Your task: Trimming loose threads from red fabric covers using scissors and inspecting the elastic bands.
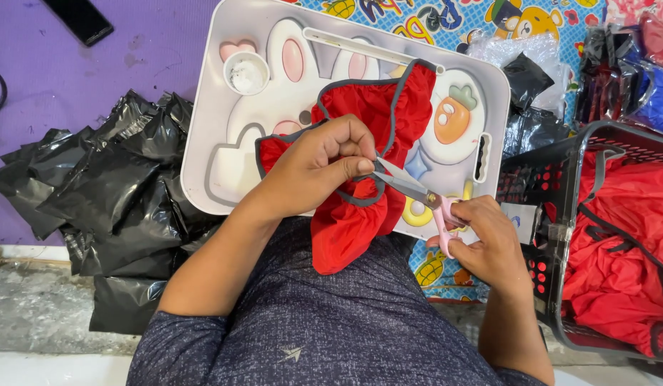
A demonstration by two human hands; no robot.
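the left hand (324, 164) pinches the soft, limp red cloth (367, 143) by its grey hem; at 4 o'clock the right hand (488, 239) grips pink scissors (424, 196).

The left hand (324, 168) lay on the garment (367, 164), which rested on the tray (203, 143). Just right of it, the right hand (485, 239) held the scissors (417, 193), their blades touching the left hand's fingertips. Left of the left hand lay a heap of bags (110, 200); right of the right hand stood a basket (560, 207) with more cloth (617, 236) in it.
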